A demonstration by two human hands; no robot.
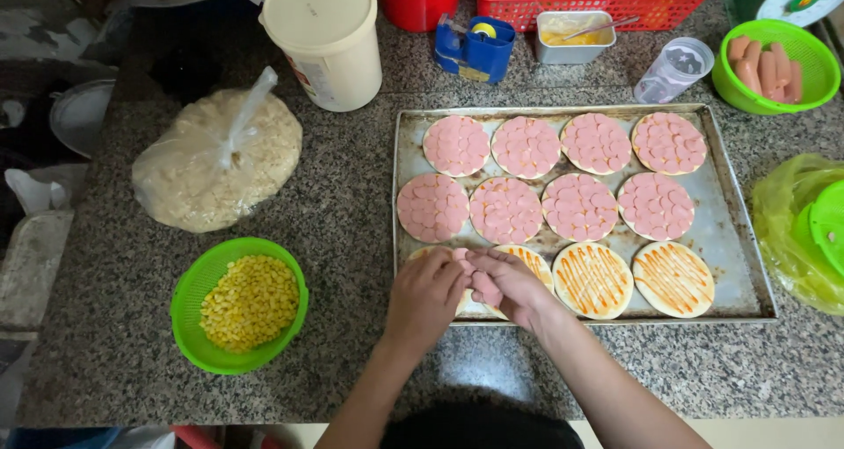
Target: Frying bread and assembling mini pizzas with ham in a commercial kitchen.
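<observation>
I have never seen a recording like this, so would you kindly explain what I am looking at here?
There is no machine: one camera on a person's head looks down at their two bare hands over a speckled stone counter. The left hand and right hand meet over a metal baking tray, and pink sausage slices show between the fingers. The tray holds eight round bases covered with pink slices and others with orange sauce stripes. A green bowl of corn, a bag of shredded cheese and a green bowl of sausages lie nearby.

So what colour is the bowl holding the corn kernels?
Bright green bowl, full of yellow corn; the head view shows it.
</observation>
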